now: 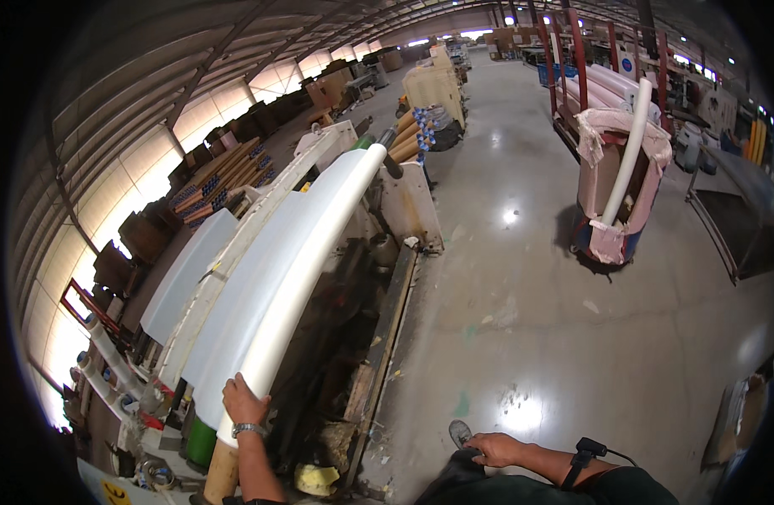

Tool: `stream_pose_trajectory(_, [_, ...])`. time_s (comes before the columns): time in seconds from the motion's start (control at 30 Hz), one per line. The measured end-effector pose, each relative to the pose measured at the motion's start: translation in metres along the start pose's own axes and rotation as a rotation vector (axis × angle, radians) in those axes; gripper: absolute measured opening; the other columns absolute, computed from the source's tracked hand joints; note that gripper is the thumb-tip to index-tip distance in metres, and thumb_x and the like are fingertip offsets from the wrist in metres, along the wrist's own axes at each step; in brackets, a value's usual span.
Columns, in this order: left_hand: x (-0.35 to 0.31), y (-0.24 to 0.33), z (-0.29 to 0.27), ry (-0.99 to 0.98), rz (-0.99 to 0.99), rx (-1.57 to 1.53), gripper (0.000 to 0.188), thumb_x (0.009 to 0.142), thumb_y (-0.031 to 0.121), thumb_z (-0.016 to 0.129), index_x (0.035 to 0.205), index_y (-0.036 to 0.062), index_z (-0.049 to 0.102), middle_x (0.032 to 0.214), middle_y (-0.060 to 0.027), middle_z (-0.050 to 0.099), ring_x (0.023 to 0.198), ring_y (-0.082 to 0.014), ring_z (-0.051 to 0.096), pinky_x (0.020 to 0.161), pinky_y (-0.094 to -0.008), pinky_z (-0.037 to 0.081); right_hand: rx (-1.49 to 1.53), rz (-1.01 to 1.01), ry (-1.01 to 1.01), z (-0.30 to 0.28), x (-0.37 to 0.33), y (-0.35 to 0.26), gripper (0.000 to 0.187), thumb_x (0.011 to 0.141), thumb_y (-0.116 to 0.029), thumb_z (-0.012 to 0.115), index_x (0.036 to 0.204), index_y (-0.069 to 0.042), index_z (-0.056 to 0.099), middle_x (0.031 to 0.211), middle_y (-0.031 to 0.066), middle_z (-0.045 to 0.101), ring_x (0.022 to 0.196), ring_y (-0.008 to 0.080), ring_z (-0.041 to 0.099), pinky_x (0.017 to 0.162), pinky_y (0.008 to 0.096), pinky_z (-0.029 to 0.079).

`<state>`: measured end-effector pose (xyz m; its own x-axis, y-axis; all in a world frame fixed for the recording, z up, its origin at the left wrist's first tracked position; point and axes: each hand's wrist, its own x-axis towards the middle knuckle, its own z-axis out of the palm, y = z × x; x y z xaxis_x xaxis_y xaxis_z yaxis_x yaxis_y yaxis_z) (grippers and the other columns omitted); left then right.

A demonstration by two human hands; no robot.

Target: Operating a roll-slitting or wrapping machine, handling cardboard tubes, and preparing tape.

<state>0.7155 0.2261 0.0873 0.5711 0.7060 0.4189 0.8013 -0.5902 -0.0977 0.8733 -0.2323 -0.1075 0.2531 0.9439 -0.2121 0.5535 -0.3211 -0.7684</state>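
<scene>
A long white roll (307, 269) of sheet material lies along the machine, wound on a brown cardboard core (222, 473) that sticks out at the near end. My left hand (246, 401), with a metal watch on the wrist, is curved over the roll close to that end, fingers on one side and thumb towards the other. A pale bluish sheet (265, 295) spreads over the machine beside the roll. My right hand (490, 449) hangs by my leg, holding nothing, its fingers loosely bent and apart. A strapped black device sits on that forearm.
A pink-lined bin (604, 160) with a white tube (629, 151) in it stands on the floor to the right. Behind it are pink rolls (606, 88) on a red-post rack. Cardboard tubes (412, 135) stick out beyond the machine's far end. Yellow foam (317, 478) lies near its base.
</scene>
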Motion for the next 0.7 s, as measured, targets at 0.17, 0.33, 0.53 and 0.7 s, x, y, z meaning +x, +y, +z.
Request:
stream_pose_trajectory(0.17, [0.038, 0.001, 0.018, -0.086, -0.096, -0.021, 0.085, 0.047, 0.027, 0.084, 0.118, 0.0028, 0.042, 0.101, -0.0162, 0.053, 0.094, -0.0327, 0.05, 0.08, -0.0426, 0.043, -0.096, -0.011, -0.046, -0.063, 0.073, 0.034, 0.042, 0.079, -0.024, 0.056, 0.116, -0.006, 0.05, 0.107, 0.0156, 0.054, 0.097, 0.0334, 0.055, 0.082, 0.0407, 0.045])
stream_pose_trajectory(0.33, [0.059, 0.009, 0.013, -0.174, -0.103, -0.004, 0.089, 0.044, 0.029, 0.085, 0.119, 0.0031, 0.043, 0.098, -0.0143, 0.054, 0.092, -0.032, 0.051, 0.077, -0.0419, 0.044, -0.21, -0.132, -0.051, -0.137, 0.15, 0.048, 0.041, 0.078, -0.023, 0.056, 0.115, -0.006, 0.051, 0.106, 0.0149, 0.054, 0.096, 0.033, 0.055, 0.082, 0.0409, 0.045])
stream_pose_trajectory(0.53, [0.075, 0.02, 0.013, -0.267, -0.174, -0.018, 0.093, 0.043, 0.025, 0.086, 0.122, 0.0077, 0.039, 0.1, -0.0136, 0.053, 0.094, -0.032, 0.05, 0.08, -0.0417, 0.042, -0.211, -0.22, -0.093, -0.21, 0.231, 0.066, 0.042, 0.08, -0.022, 0.056, 0.118, -0.005, 0.049, 0.11, 0.0145, 0.054, 0.095, 0.0331, 0.056, 0.083, 0.0404, 0.044])
stream_pose_trajectory(0.7, [0.089, 0.031, 0.017, -0.321, -0.258, 0.032, 0.091, 0.038, 0.025, 0.086, 0.116, 0.0103, 0.042, 0.1, -0.0115, 0.051, 0.094, -0.0312, 0.049, 0.079, -0.0414, 0.043, -0.229, -0.31, -0.198, -0.266, 0.294, 0.093, 0.043, 0.079, -0.021, 0.057, 0.118, -0.005, 0.049, 0.11, 0.0154, 0.054, 0.095, 0.0334, 0.055, 0.084, 0.041, 0.044])
